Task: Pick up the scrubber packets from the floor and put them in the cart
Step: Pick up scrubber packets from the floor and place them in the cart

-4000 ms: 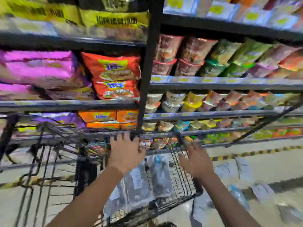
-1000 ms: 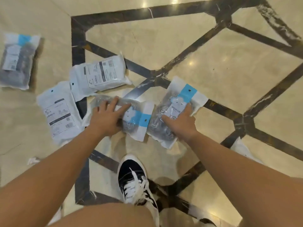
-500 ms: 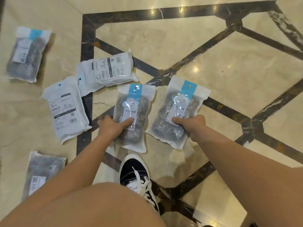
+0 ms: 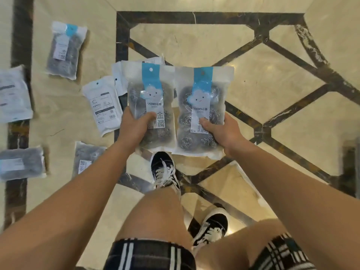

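Observation:
I hold two scrubber packets up above the floor, side by side with their blue labels facing me. My left hand (image 4: pixel 134 129) grips the left packet (image 4: pixel 151 94) at its lower edge, thumb on the front. My right hand (image 4: pixel 222 131) grips the right packet (image 4: pixel 202 98) the same way. Steel-wool balls show through both clear bags. Several more packets lie on the floor to the left: one face up (image 4: pixel 65 49), one white back up (image 4: pixel 102 104), another (image 4: pixel 12 95) at the far left, and two lower ones (image 4: pixel 21 163) (image 4: pixel 85 158). The cart is out of view.
The floor is glossy beige marble with dark inlaid lines (image 4: pixel 292 98). My feet in black-and-white sneakers (image 4: pixel 164 172) (image 4: pixel 212 227) stand below the held packets. A dark object (image 4: pixel 350 164) sits at the right edge.
Both hands have lifted their packets off the floor and raised them toward me. My view has risen, showing more packets on the left and both legs.

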Motion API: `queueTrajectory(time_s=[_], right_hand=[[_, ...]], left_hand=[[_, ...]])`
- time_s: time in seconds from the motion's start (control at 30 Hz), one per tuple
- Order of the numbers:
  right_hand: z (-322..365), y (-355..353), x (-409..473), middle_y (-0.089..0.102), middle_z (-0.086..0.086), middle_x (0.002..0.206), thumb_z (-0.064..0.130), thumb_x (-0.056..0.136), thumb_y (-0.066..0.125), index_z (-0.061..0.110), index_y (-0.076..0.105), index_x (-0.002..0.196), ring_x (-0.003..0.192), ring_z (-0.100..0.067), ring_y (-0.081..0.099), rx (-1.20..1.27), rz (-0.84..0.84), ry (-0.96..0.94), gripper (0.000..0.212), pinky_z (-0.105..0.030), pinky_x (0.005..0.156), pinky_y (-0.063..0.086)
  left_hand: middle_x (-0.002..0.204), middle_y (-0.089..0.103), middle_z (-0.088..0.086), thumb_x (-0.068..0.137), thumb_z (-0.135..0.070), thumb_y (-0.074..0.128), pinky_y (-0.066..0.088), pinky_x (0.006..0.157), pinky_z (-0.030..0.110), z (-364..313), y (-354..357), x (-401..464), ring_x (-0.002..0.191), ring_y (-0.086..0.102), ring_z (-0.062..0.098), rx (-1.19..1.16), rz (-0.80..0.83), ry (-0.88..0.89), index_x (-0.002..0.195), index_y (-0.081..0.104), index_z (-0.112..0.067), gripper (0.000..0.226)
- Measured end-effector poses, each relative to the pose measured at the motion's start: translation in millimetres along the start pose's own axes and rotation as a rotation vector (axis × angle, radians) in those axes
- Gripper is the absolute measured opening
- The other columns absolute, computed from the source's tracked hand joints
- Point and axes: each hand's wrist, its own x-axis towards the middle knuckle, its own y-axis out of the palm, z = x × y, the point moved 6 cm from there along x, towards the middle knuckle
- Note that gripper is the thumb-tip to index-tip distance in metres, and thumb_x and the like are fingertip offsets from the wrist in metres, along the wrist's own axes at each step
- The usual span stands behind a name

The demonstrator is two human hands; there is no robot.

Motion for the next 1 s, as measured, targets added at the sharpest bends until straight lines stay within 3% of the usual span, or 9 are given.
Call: queueTrajectory(time_s=[0.13,0.23,0.37,0.5,0.57,0.73,0.83,0.9,1.0], right_hand=[[82.2,-13.5,-98.9,0.077,0.006,0.099,0.027,0.088,0.080,0.024,0.070,0.109,0.095,-0.018,0.074,-0.020,0.033,-0.024,0.023,-0.043,0.093,0.059],[152.6,-24.6,-182.5,0.077,0.003,0.100,0.027,0.089,0.079,0.027,0.067,0.100,0.099,-0.023,0.074,-0.037,0.077,-0.018,0.015,-0.049,0.098,0.057],[249.0,-43.7,-292.5,0.080,-0.005,0.104,0.028,0.090,0.078,0.019,0.071,0.110,0.095,-0.027,0.077,-0.069,0.153,-0.027,0.023,-0.054,0.092,0.059],[330.0,-51.1,-383.4,0.080,-0.006,0.103,0.025,0.093,0.075,0.017,0.070,0.112,0.092,-0.025,0.078,-0.108,0.213,-0.086,0.022,-0.050,0.089,0.061],[360.1,-53.3,-418.1,0.080,-0.002,0.102,0.028,0.091,0.077,0.018,0.071,0.113,0.092,-0.023,0.078,-0.134,0.196,-0.150,0.025,-0.048,0.089,0.061],[409.1,-47.8,-489.6,0.080,0.009,0.098,0.035,0.091,0.076,0.026,0.074,0.103,0.091,-0.012,0.077,-0.251,0.211,-0.330,0.015,-0.036,0.085,0.059],[426.1,-42.7,-526.8,0.078,0.016,0.083,0.038,0.091,0.074,0.030,0.073,0.095,0.077,0.002,0.074,-0.327,0.207,-0.463,0.009,-0.019,0.066,0.055],[430.5,-34.5,-547.8,0.078,0.012,0.083,0.041,0.090,0.075,0.028,0.074,0.094,0.075,-0.002,0.074,-0.336,0.204,-0.515,0.014,-0.021,0.063,0.054],[427.2,-12.5,-578.9,0.075,0.011,0.083,0.039,0.091,0.074,0.029,0.070,0.088,0.073,-0.008,0.071,-0.359,0.274,-0.545,0.012,-0.028,0.068,0.056]], left_hand=[[0.110,0.075,0.009,0.067,-0.049,0.075,0.059,0.080,0.050,-61.4,-57.7,-92.3,0.099,0.073,0.037,-0.051,-0.051,-0.022,0.119,0.066,-0.018,0.061],[0.104,0.077,0.008,0.070,-0.044,0.073,0.060,0.070,0.036,-125.7,-100.8,-174.9,0.087,0.074,0.026,-0.060,-0.048,-0.020,0.116,0.069,-0.016,0.054],[0.107,0.076,0.007,0.067,-0.048,0.071,0.061,0.081,0.041,-213.7,-154.2,-281.4,0.093,0.074,0.024,-0.100,-0.007,0.003,0.117,0.068,-0.017,0.059],[0.093,0.074,0.007,0.087,-0.027,0.070,0.051,0.063,0.031,-285.4,-206.2,-362.0,0.075,0.067,0.022,-0.116,0.023,0.080,0.096,0.065,-0.025,0.010],[0.091,0.073,-0.001,0.090,-0.027,0.069,0.052,0.065,0.029,-311.4,-232.7,-391.1,0.075,0.067,0.017,-0.118,0.005,0.127,0.095,0.062,-0.027,0.009],[0.096,0.071,-0.008,0.094,-0.044,0.068,0.052,0.073,0.027,-341.0,-287.2,-453.0,0.087,0.069,0.010,-0.175,-0.048,0.210,0.108,0.064,-0.025,0.024],[0.100,0.071,-0.009,0.095,-0.047,0.066,0.051,0.075,0.029,-327.7,-311.4,-492.2,0.091,0.068,0.008,-0.247,-0.131,0.213,0.112,0.065,-0.026,0.026],[0.109,0.076,0.000,0.093,-0.052,0.068,0.059,0.085,0.038,-310.4,-322.9,-518.7,0.095,0.074,0.016,-0.355,-0.171,0.177,0.121,0.066,-0.021,0.042],[0.102,0.079,0.006,0.096,-0.043,0.069,0.062,0.088,0.046,-276.3,-344.8,-560.1,0.092,0.077,0.021,-0.508,-0.267,0.124,0.112,0.069,-0.015,0.033]])
